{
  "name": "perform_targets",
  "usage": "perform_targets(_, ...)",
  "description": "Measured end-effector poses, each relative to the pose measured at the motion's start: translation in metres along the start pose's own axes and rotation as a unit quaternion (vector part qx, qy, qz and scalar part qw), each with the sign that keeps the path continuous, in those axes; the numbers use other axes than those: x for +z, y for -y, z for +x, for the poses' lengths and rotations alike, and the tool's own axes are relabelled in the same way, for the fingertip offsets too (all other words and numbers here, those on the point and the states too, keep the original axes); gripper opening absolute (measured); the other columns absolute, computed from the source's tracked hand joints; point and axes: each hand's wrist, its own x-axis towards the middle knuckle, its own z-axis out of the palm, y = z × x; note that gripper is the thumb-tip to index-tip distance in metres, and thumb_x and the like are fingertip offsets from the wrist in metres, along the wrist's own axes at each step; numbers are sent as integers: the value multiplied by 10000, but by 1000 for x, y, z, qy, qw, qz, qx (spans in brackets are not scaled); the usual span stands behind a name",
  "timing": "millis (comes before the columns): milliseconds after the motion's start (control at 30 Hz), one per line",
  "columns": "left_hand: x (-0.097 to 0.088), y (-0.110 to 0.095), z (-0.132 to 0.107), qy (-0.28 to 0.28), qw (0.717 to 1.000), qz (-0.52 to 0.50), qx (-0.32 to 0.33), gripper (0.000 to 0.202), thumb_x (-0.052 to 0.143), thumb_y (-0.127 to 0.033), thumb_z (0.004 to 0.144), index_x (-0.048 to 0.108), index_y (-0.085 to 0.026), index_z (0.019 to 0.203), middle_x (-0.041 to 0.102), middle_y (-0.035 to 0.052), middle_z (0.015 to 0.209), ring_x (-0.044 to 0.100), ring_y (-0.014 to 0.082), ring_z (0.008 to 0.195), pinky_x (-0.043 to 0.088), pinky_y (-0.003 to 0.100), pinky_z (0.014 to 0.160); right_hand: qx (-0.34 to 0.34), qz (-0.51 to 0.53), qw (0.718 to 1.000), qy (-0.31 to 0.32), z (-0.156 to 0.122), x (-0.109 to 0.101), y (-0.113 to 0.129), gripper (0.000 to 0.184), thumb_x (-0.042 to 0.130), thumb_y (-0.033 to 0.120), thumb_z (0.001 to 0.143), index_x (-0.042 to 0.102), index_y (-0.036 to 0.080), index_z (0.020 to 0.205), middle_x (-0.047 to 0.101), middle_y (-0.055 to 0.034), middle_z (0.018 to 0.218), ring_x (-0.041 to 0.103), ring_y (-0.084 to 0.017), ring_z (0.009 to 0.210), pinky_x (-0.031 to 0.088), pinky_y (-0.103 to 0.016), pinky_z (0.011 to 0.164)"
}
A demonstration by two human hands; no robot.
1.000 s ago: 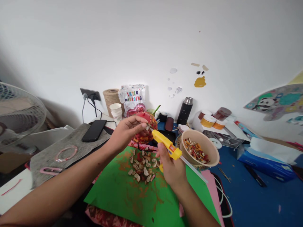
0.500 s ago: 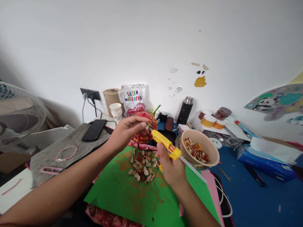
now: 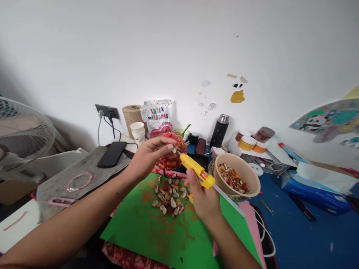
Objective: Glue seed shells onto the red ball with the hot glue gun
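My right hand (image 3: 206, 200) is wrapped round a yellow hot glue gun (image 3: 198, 170), with a long clear glue stick (image 3: 230, 200) sticking out of its back end. Between the fingertips of my left hand (image 3: 153, 153) is a small peanut shell (image 3: 174, 148), pinched right at the nozzle. Behind them stands a round object covered in red and orange shells (image 3: 168, 162), partly hidden by my left hand. Below, several loose peanut shells (image 3: 171, 198) lie heaped on a stained green sheet (image 3: 146, 231).
To the right, a beige bowl (image 3: 251, 173) holds painted shells. A black flask (image 3: 220, 131), paint jars (image 3: 247, 142) and a blue packet (image 3: 314, 190) stand beyond. On the left are a phone (image 3: 112, 154), paper cups (image 3: 137, 131), a twine spool (image 3: 131, 116) and a fan (image 3: 22, 134).
Almost nothing differs. Both hands keep the shell and the glue gun nozzle together, and the view has shifted only very slightly.
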Motion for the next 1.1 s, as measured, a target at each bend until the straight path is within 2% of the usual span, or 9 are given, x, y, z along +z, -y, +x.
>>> perform_targets(267, -1, 2, 1, 1, 1000, -7, -6, 276, 953, -419, 842, 872, -217, 1011, 816, 39, 886, 729, 147, 761, 625, 266, 759, 5, -5, 1000, -1, 1, 0, 2, 585, 553, 695, 1056, 596, 237, 695, 463, 44, 568, 443, -144, 501, 391, -284, 499)
perform_targets(633, -1, -1, 2, -11, 1000, -5, 2, 291, 962, -433, 827, 872, -215, 997, 819, 46, 926, 729, 156, 811, 624, 277, 800, -3, -6, 1000, 6, 0, 0, -1, 561, 554, 647, 1077, 610, 236, 699, 490, 39, 575, 454, -145, 497, 405, -284, 508)
perform_targets(900, 0, 0, 1, -9, 1000, 14, -2, 275, 956, -425, 827, 871, -218, 987, 806, 36, 876, 731, 166, 794, 631, 287, 768, -9, -9, 1000, 2, -1, 0, -1, 545, 559, 628, 1080, 590, 238, 701, 501, 36, 596, 461, -146, 520, 407, -282, 527)
perform_targets(1100, 1, -1, 0, -8, 1000, 18, -9, 258, 941, -423, 845, 868, -228, 997, 808, 38, 893, 733, 161, 793, 634, 273, 755, -2, -17, 1000, 8, 1, 0, 2, 572, 536, 668, 1076, 574, 241, 697, 507, 33, 600, 476, -149, 528, 413, -283, 537)
